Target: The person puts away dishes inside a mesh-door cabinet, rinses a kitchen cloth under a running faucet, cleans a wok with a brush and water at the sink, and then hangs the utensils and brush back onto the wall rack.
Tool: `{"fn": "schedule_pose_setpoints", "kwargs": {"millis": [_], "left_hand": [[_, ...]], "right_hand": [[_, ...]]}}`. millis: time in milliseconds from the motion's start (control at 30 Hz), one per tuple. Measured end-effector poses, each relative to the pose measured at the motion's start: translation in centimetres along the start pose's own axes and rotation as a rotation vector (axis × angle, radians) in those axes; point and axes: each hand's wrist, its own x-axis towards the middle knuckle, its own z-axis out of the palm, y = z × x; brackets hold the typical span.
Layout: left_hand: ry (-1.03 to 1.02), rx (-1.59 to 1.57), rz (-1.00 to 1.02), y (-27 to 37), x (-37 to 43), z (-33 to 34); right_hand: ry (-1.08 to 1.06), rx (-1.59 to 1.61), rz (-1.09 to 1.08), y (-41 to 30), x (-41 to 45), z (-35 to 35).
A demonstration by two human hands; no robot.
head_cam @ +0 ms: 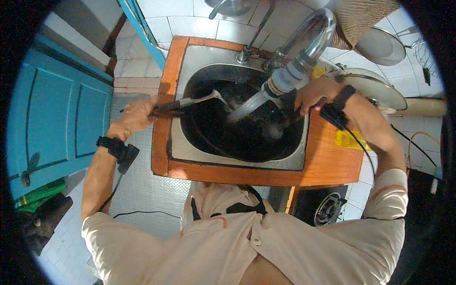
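Observation:
A large black pan (245,139) fills most of the stainless steel sink (183,149). My left hand (135,112) is closed around a long dark handle (165,108) over the sink's left edge. A forked metal neck (203,98) runs from this handle in over the basin. Water (247,106) streams from the flexible nozzle of the curved faucet (288,78) onto the dark surface. My right hand (315,94) is at the sink's right edge, close beside the nozzle. Its fingers point down by the pan's side, and shadow hides whether they grip it.
An orange-brown wooden counter frame (231,174) surrounds the sink. At right are a glass lid (374,87), a yellow item (349,139) and a hanging strainer (381,46). A gas burner (327,210) sits lower right. A blue door (58,114) stands at left.

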Motion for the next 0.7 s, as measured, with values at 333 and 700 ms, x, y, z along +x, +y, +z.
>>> {"fn": "schedule_pose_setpoints", "kwargs": {"millis": [333, 700], "left_hand": [[0.165, -0.077, 0.073, -1.1, -0.5, 1.1], [0.163, -0.124, -0.126, -1.3, -2.0, 0.6]], "right_hand": [[0.086, 0.629, -0.126, -0.7, 7.4, 5.6], [0.642, -0.697, 0.176, 2.2, 3.3, 4.0]]}}
